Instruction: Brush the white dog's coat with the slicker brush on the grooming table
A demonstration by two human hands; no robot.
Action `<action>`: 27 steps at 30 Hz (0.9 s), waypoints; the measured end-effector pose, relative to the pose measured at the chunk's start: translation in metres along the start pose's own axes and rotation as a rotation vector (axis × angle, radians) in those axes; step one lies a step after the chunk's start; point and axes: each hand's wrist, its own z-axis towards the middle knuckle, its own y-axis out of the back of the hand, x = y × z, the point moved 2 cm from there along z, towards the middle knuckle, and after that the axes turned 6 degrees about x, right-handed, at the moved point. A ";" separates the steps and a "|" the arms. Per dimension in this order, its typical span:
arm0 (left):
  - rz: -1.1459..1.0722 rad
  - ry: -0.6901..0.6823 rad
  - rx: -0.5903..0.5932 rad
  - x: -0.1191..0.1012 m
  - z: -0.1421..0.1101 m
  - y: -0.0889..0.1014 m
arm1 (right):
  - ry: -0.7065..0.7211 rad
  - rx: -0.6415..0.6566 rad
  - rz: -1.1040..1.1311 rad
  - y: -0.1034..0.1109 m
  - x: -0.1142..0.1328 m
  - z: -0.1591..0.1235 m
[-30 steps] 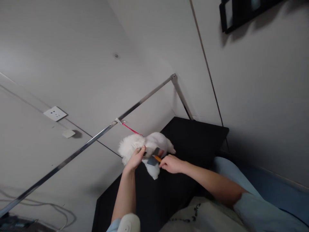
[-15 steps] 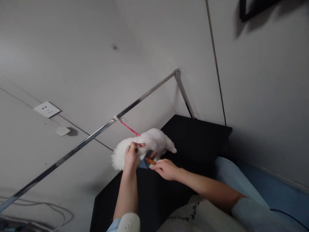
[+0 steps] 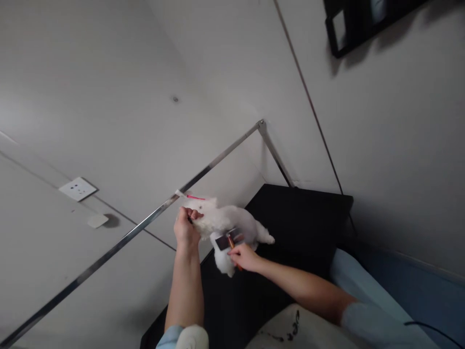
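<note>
A small white dog (image 3: 236, 216) stands on a black table (image 3: 301, 213), its head end toward the left. My left hand (image 3: 187, 225) is closed on fur at the dog's head end; exactly which part it grips is hidden by the fingers. In my right hand (image 3: 246, 257) is the orange-brown handle of a slicker brush (image 3: 231, 241). The brush's wide, dark head is against or very close to the fur on the dog's near side, slightly blurred. A pink strap (image 3: 196, 197) runs from the dog's head area to a metal bar.
The metal bar (image 3: 160, 209) slants across over the table's far side and joins a post (image 3: 275, 152) at the back corner. Walls stand close behind, with a socket (image 3: 78, 188) on the left. A black shelf or frame (image 3: 363, 29) hangs at upper right.
The dog's head has turned and lifted, and my left hand moved left with it. The brush rose from below the body onto the dog's side. The camera view has shifted a little.
</note>
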 end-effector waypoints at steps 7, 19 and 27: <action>-0.132 0.052 0.056 -0.003 0.021 -0.011 | 0.021 -0.095 0.139 0.002 -0.005 0.010; -0.174 0.078 0.086 -0.006 0.024 0.011 | -0.225 0.167 0.430 -0.013 -0.024 -0.008; -0.155 0.104 0.012 -0.007 0.020 0.018 | -0.262 0.176 0.315 0.005 -0.044 -0.013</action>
